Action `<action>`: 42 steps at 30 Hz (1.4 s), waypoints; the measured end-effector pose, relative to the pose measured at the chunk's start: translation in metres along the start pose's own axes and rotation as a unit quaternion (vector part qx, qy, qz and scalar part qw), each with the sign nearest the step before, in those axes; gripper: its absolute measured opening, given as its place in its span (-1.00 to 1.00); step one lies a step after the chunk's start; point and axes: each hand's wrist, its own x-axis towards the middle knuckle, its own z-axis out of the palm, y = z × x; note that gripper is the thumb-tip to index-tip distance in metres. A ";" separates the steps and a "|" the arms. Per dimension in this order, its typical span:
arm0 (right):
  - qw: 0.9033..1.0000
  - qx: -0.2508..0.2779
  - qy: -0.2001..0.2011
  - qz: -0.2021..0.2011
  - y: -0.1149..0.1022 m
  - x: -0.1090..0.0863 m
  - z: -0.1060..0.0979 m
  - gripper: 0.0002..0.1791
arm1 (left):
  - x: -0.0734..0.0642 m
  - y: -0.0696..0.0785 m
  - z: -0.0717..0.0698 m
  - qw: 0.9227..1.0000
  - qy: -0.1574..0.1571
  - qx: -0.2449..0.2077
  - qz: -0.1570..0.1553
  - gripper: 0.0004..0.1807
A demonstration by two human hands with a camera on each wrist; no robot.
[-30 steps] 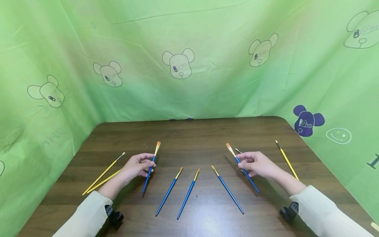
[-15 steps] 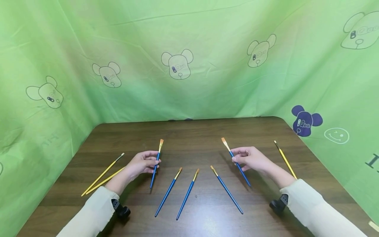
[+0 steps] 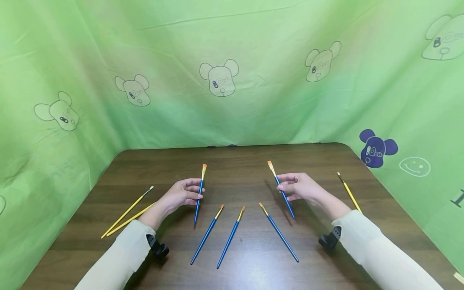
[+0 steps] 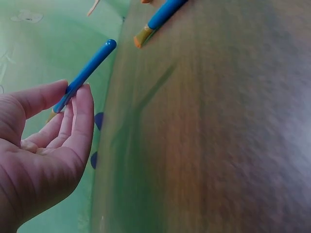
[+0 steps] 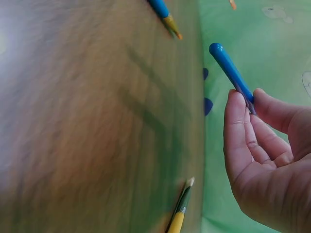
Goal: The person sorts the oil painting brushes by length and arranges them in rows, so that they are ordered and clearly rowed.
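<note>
My left hand (image 3: 183, 196) pinches a blue paintbrush (image 3: 198, 207) between thumb and fingertips, bristles pointing away from me. Likewise, my right hand (image 3: 302, 188) pinches another blue paintbrush (image 3: 288, 204) with flat orange bristles. Both brushes are off the table, their shadows apart from them. In the left wrist view the handle end (image 4: 95, 63) sticks up past the thumb; the right wrist view shows the other handle end (image 5: 227, 63). Nearer me, between the hands, lie three blue brushes: a left one (image 3: 206, 236), a middle one (image 3: 230, 239) and a right one (image 3: 280, 233).
Two yellow brushes (image 3: 125, 213) lie crossed at the left, one partly behind the left forearm. At the right lies a yellow brush (image 3: 349, 193), partly covered by the right arm. The wooden table (image 3: 235, 161) meets a green curtain (image 3: 253, 117) at the back.
Both hands have moved inward and farther from me with their brushes, so the two held brushes are closer together. The brushes lying on the table have stayed put.
</note>
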 end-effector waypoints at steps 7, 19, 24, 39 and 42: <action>0.999 0.036 -0.007 0.003 -0.007 0.012 0.005 -0.39 | 0.013 0.005 0.007 1.000 -0.003 -0.010 0.002 -0.31; 0.998 0.066 0.019 0.015 -0.015 0.035 0.013 -0.36 | 0.038 0.012 0.023 0.998 0.029 -0.046 0.001 -0.37; 0.995 0.089 0.034 0.023 -0.018 0.047 0.016 -0.35 | 0.049 0.014 0.029 0.998 0.042 -0.053 -0.002 -0.36; 0.991 0.116 0.058 0.046 -0.021 0.078 0.026 -0.39 | 0.083 0.014 0.048 0.994 0.086 -0.068 -0.005 -0.45; 0.990 0.118 0.058 0.049 -0.021 0.083 0.028 -0.40 | 0.087 0.015 0.052 0.994 0.085 -0.069 0.006 -0.51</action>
